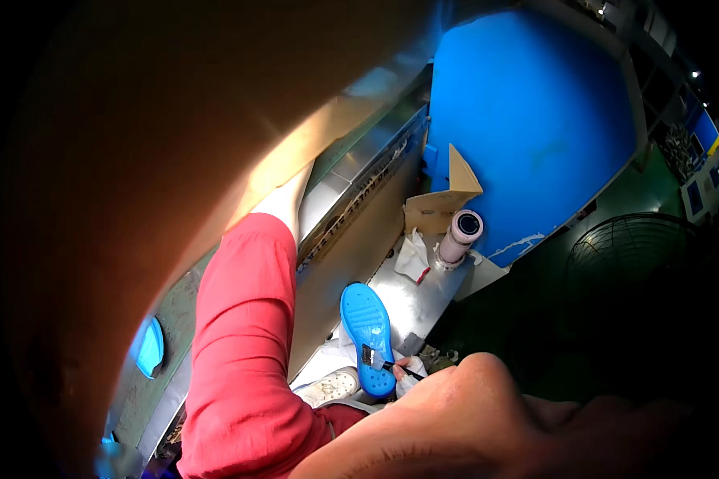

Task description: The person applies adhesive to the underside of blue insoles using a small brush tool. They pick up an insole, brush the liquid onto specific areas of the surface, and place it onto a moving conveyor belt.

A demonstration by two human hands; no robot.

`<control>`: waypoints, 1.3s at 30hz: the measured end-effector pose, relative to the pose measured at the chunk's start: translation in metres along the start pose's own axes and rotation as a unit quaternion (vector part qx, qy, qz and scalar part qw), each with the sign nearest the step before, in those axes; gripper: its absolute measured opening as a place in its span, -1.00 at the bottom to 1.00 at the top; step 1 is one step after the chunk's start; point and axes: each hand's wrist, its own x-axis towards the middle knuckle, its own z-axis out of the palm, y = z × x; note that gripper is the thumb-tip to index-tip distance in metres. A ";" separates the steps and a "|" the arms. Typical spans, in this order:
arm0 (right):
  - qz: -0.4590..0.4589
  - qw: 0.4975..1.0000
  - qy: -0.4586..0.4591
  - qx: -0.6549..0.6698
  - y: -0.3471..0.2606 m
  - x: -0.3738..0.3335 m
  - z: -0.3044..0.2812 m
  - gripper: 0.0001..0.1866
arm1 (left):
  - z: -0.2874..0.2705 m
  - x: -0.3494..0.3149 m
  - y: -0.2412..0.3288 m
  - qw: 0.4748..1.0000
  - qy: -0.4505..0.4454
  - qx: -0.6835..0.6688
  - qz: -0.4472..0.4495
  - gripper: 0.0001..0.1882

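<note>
A blue shoe sole (pixel 365 315) stands at a slant in the lower middle, its inner side showing, with a glossy patch at its centre. My right hand (pixel 406 379), partly covered in white, is closed on the dark handle of a flat brush (pixel 372 357), whose head touches the sole. Something large and blurred hides part of this hand. A red sleeve covers my left arm, which reaches upward; my left hand (pixel 286 198) shows only near the wrist, washed out by light, its fingers hidden by a big blurred brown shape.
Past the sole, a metal shelf holds a white cloth (pixel 412 257), a pink cylindrical container (pixel 460 237) and bent cardboard (pixel 443 201). A blue panel (pixel 527 120) rises behind. A fan (pixel 631 255) stands right. A light shoe (pixel 331 387) lies nearby; another blue piece (pixel 148 348) sits left.
</note>
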 end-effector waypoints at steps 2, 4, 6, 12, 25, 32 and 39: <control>-0.021 0.998 0.003 -0.063 -0.002 -0.001 -0.001 -0.83 | 0.003 0.006 0.002 0.999 -0.026 -0.033 0.011 -0.32; -0.002 0.997 -0.003 -0.072 -0.008 -0.002 0.001 -0.84 | 0.003 0.000 -0.001 0.998 -0.022 -0.035 0.037 -0.39; -0.002 0.999 -0.003 -0.054 -0.017 -0.001 0.007 -0.84 | 0.004 -0.020 -0.010 0.997 0.004 -0.043 0.059 -0.39; 0.042 0.998 -0.009 0.041 -0.075 -0.014 0.030 -0.87 | -0.024 -0.129 -0.057 0.983 0.084 -0.131 0.100 -0.38; 0.033 0.996 -0.084 0.017 -0.116 -0.066 0.048 -0.89 | -0.123 -0.503 -0.122 0.916 0.178 -0.337 0.129 -0.36; 0.070 0.989 -0.126 0.031 -0.107 -0.097 0.073 -0.82 | -0.116 -0.721 -0.105 0.865 -0.123 -0.486 0.013 -0.42; 0.135 0.975 -0.176 -0.020 -0.101 -0.115 0.081 -0.73 | -0.030 -0.879 -0.008 0.827 -0.332 -0.443 -0.103 -0.59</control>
